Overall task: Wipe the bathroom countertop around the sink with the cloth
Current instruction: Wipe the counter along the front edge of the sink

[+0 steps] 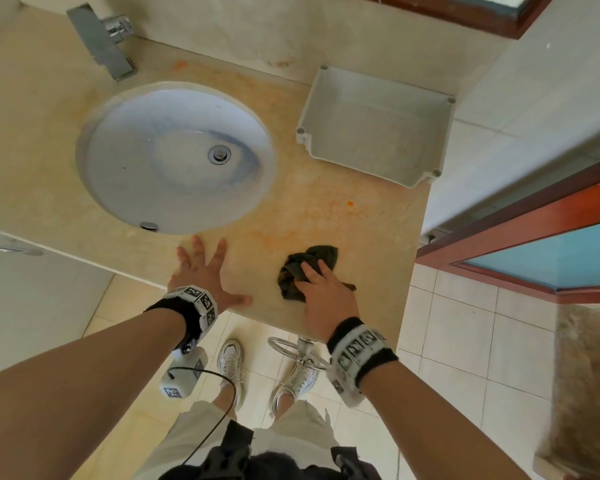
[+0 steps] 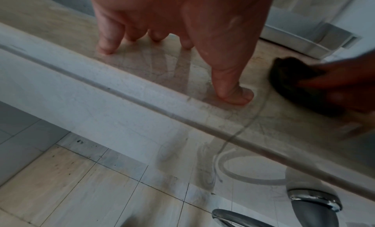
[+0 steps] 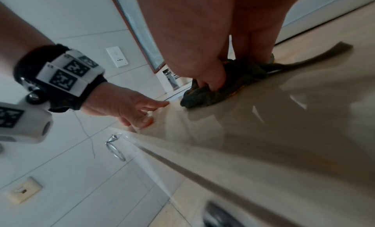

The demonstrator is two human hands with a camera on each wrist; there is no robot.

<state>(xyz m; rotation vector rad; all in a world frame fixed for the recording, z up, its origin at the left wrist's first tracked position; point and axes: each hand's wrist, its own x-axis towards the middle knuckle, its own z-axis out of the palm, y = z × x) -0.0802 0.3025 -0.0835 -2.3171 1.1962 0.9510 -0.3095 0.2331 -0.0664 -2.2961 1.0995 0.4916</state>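
Head view shows the dark cloth (image 1: 305,271) bunched on the table (image 1: 326,216) right of the sink (image 1: 174,157), right-hand fingers (image 1: 312,270) curled gripping it; soft, light, best held as a wad; left-hand fingers (image 1: 201,251) spread flat.

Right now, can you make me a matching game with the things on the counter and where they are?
Things:
1. cloth
2. box
3. tap
4. left hand

Places:
A. behind the sink, by the wall
B. flat on the counter, front edge
C. under the right hand
D. back right corner, empty

Pairs: 1-C, 2-D, 3-A, 4-B
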